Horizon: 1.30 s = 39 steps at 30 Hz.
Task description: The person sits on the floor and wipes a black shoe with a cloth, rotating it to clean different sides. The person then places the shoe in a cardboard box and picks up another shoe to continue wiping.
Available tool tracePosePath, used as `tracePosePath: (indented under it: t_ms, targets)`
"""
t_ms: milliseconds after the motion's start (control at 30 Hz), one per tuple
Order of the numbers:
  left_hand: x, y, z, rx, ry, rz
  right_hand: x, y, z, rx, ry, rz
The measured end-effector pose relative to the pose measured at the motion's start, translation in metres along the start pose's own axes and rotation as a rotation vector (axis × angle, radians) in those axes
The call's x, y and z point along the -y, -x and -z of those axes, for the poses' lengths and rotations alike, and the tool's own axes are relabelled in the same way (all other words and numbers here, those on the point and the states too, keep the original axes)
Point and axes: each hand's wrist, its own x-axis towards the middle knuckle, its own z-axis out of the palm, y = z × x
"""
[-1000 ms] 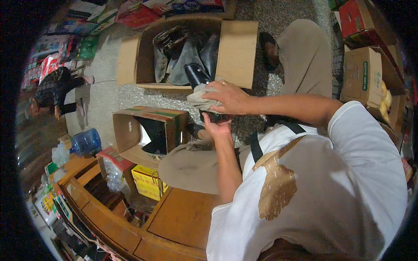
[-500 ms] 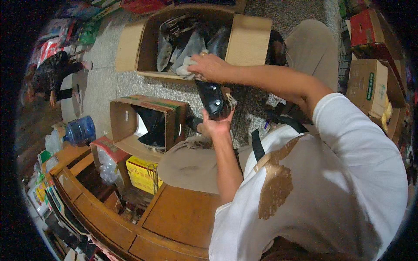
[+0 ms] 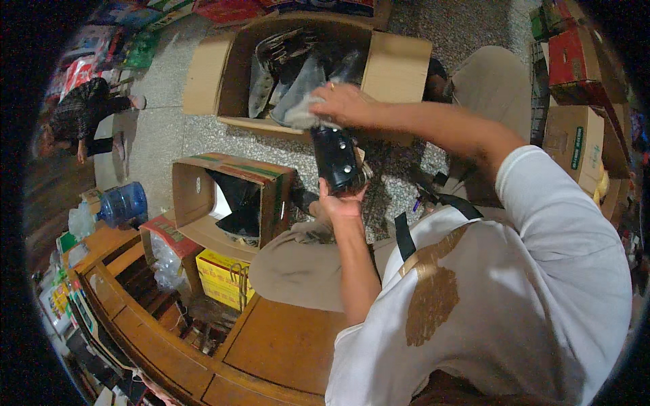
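Observation:
My left hand (image 3: 344, 204) is closed around the lower end of a glossy black piece with silver studs (image 3: 333, 157); its exact kind cannot be made out. At the piece's upper end my right hand (image 3: 347, 105) grips a whitish cloth (image 3: 306, 116), which meets or nearly meets the black surface. Just beyond both hands lies an open cardboard box (image 3: 238, 123) holding dark pieces in clear plastic wrapping (image 3: 299, 80). A smaller cardboard box (image 3: 276, 177), opening sideways, stands left of my left hand with glossy black pieces (image 3: 238, 220) inside.
A wooden bench-like frame (image 3: 281, 342) runs along the lower left. Beside it are a yellow box (image 3: 220, 277) and a blue water jug (image 3: 123, 204). Another person (image 3: 81, 118) is at the far left. Cartons (image 3: 572, 139) are stacked at the right.
The cloth and my right hand have shifted slightly right. The black piece has turned a little more upright in my left hand, and the whole view has moved slightly.

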Motion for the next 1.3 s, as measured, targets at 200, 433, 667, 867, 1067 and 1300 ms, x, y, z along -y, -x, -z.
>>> tracePosePath:
  t_ms: [200, 433, 667, 867, 1067, 1300]
  targets:
    - [-0.004, -0.001, 0.012, 0.066, 0.013, 0.005, -0.032, -0.055, 0.028, 0.088, -0.069, -0.513]
    - [0.005, 0.013, 0.006, 0.089, 0.003, 0.017, -0.013, 0.022, 0.059, -0.188, -0.738, -0.937]
    - [0.033, 0.012, 0.006, -0.150, -0.074, 0.008, 0.124, 0.095, 0.065, 0.004, -0.261, -0.596]
    - [0.028, 0.021, 0.002, -0.085, -0.067, 0.018, 0.064, 0.051, 0.043, 0.155, -0.043, -0.492]
    - [0.026, 0.018, -0.001, 0.005, -0.052, 0.101, -0.019, -0.005, 0.033, 0.093, -0.027, -0.829]
    - [0.027, 0.005, 0.016, 0.051, -0.144, 0.039, 0.005, 0.019, 0.042, 0.102, -0.191, -0.836]
